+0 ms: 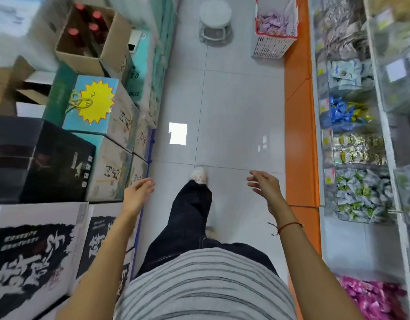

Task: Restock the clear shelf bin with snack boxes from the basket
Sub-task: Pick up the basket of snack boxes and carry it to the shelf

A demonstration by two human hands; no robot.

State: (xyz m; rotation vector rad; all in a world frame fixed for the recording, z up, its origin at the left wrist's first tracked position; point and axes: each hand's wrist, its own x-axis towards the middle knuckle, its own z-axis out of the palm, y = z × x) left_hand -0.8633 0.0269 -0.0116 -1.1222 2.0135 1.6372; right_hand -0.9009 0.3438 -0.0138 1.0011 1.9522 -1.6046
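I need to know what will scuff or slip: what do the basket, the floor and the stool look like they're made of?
Basket: likely rigid plastic, white lattice walls with a red rim.
Floor: glazed tile, apparently; glossy, with grout lines and a bright reflection.
Stool: blurred; white, round, probably plastic, but that stays uncertain.

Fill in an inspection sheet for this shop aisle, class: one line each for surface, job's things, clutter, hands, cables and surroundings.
Surface: glossy pale tiled floor, orange strip along the right-hand shelving.
Job's things: white basket with red rim stands on the floor far ahead, holding pale purple packets; clear shelf bins on the right hold wrapped snacks.
Clutter: white stool beyond the basket; stacked cartons on the left.
Hands: left hand and right hand both empty, fingers relaxed.
Cables: nothing seen.
Surroundings: open carton of red-capped bottles upper left.
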